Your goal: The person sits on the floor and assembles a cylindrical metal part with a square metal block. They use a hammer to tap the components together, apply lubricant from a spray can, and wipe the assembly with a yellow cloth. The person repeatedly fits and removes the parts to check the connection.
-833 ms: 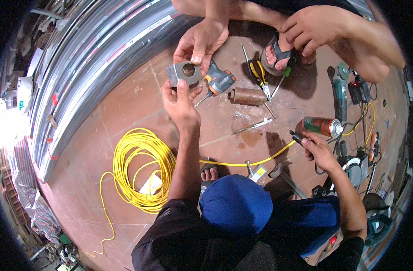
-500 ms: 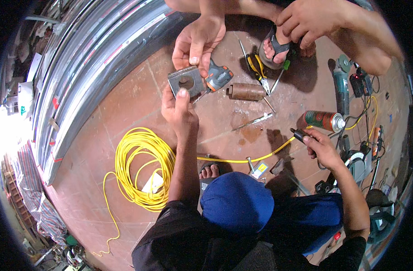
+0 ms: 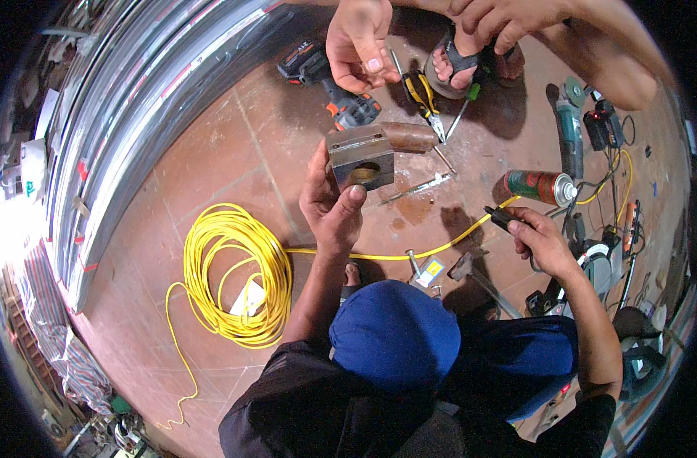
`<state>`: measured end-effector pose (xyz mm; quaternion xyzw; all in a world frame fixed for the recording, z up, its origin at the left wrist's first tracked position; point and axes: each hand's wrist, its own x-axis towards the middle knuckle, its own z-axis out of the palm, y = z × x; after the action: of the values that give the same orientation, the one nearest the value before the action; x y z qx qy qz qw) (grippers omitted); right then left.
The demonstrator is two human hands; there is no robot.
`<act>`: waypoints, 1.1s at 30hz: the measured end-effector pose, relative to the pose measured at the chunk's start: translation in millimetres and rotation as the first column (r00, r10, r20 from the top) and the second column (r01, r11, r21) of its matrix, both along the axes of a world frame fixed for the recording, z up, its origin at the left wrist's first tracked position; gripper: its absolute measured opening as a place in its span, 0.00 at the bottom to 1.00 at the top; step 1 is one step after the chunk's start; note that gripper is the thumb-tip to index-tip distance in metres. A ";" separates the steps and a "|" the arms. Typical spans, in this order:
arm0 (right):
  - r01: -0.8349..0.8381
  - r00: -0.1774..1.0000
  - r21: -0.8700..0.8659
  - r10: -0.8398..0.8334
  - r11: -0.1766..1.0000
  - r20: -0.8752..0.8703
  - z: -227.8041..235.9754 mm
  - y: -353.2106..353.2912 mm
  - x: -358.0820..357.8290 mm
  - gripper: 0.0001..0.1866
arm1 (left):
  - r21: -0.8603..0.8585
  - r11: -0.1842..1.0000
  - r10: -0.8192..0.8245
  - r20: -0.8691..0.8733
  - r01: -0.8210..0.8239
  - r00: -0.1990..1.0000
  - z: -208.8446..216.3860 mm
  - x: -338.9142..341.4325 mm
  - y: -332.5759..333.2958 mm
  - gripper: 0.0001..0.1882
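My left hand (image 3: 333, 212) grips a metal block (image 3: 360, 156) with a large round hole in its face and small holes along its top. The thumb presses below the big hole. A brown metal cylinder (image 3: 409, 137) lies on the floor just beyond the block. Off to the right, my right hand (image 3: 547, 243) is closed around a short black plug-like piece (image 3: 501, 218), above the yellow cable. Past the block, a co-worker's hand (image 3: 362, 49) hovers over a black and orange cordless drill (image 3: 352, 109), fingers loosely bent, apart from the block.
A yellow cable coil (image 3: 199, 305) lies at left beside long metal profiles (image 3: 157, 84). Yellow-handled pliers (image 3: 421, 93) rest near the co-worker's foot (image 3: 453, 69). Right: a spray can (image 3: 539, 187) and an angle grinder (image 3: 571, 133). My blue-clad knee (image 3: 394, 336) stands in front.
The co-worker's hand has let go of the block and drawn back. My left hand has moved right with the block, turning it. The drill shows more fully now.
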<state>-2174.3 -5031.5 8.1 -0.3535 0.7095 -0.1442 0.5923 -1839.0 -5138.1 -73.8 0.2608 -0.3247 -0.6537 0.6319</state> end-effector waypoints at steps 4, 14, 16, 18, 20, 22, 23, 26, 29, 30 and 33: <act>0.022 1.000 0.004 -0.022 1.000 0.003 7.7 5.2 0.5 0.28 | -0.074 0.997 -0.016 -0.004 0.015 1.000 11.1 -2.5 1.8 0.45; 0.213 0.882 0.070 -0.223 0.974 0.416 41.1 -1.2 33.2 0.27 | -0.051 0.997 -0.062 0.042 0.064 0.997 17.6 -3.8 7.6 0.46; -0.117 0.965 -0.257 0.171 0.959 0.199 49.9 -7.4 48.2 0.26 | -0.017 0.994 -0.105 0.063 0.107 0.992 16.0 -6.1 8.5 0.44; -0.320 0.936 -0.389 0.351 0.864 0.009 57.1 -10.7 63.8 0.24 | 0.012 0.987 -0.159 0.075 0.158 0.984 15.5 -10.2 10.1 0.40; -0.295 0.948 -0.363 0.320 0.884 0.009 61.4 -13.6 74.0 0.23 | 0.131 0.962 -0.240 -0.024 0.241 0.971 16.5 -14.4 14.4 0.35; -0.208 0.971 -0.277 0.233 0.938 0.060 63.2 -15.0 77.0 0.22 | 0.243 0.935 -0.262 -0.014 0.258 0.965 17.2 -19.4 19.5 0.29; -0.195 0.978 -0.259 0.209 0.946 0.025 62.9 -15.3 76.0 0.22 | 0.312 0.913 -0.279 0.005 0.263 0.960 17.0 -21.1 21.4 0.28; -0.078 0.996 -0.131 0.082 0.988 0.019 60.1 -15.2 65.2 0.23 | 0.436 0.850 -0.335 0.016 0.295 0.942 13.3 -27.6 24.5 0.26; -0.089 0.995 -0.198 0.078 0.976 -0.060 55.0 -11.8 56.0 0.22 | 0.542 0.765 -0.401 -0.022 0.348 0.916 8.3 -34.0 25.6 0.24; -0.169 0.983 -0.331 0.135 0.928 -0.124 53.1 -10.2 55.1 0.21 | 0.538 0.759 -0.410 -0.044 0.367 0.911 7.5 -35.4 26.8 0.23; -0.311 0.950 -0.454 0.255 0.835 -0.181 48.1 -5.4 59.0 0.22 | 0.537 0.747 -0.444 -0.034 0.391 0.895 7.0 -41.4 30.1 0.23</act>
<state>-2115.3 -5036.9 56.2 -0.5972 0.6240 -0.2050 0.4604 -1880.4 -5108.0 -66.8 0.3769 -0.2113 -0.8286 0.3560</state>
